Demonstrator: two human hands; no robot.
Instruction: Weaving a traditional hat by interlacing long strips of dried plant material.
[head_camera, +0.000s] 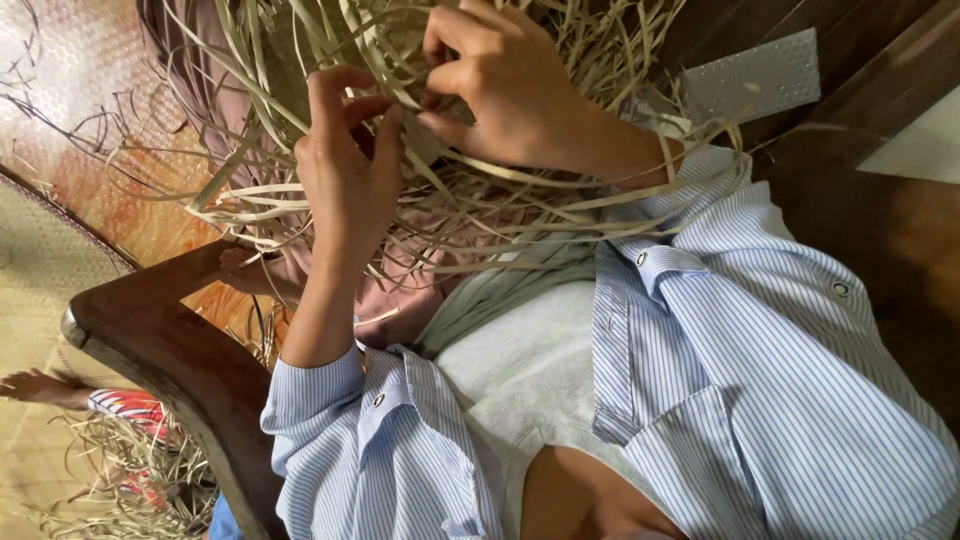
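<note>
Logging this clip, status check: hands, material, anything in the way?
Left hand and right hand both pinching pale flat dried straw strips. Loose strips tangled all round the fingers. Dark wooden chair arm below, clear of the hands.

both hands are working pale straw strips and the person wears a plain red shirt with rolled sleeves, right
Not quite. The head view shows the left hand and right hand working the pale straw strips, and the sleeves are rolled, but the shirt is blue-and-white striped, not plain red.
</note>
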